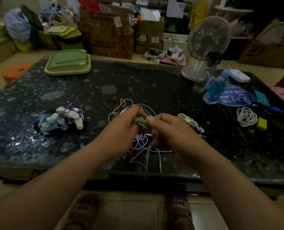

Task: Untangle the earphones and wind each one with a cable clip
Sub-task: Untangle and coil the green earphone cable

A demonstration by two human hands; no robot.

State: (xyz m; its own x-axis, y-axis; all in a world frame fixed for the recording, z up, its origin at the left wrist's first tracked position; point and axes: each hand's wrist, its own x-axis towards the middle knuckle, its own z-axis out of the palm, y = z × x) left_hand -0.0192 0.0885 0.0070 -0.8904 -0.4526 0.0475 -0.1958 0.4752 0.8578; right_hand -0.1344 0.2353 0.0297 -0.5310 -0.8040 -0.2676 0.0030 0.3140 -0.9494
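Left hand [121, 130] and right hand [169, 131] both pinch green earphone coil [140, 124] just inside bench [138, 77] near edge | wound pile [61, 120] left, apart | coil's core hidden by fingers.

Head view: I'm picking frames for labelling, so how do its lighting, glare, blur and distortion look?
Head view: dim throughout; the glossy table throws white glare beside the wound earphones; the left hand and right hand look slightly soft around the green cable; wide-angle bowing curves the table's far edge.
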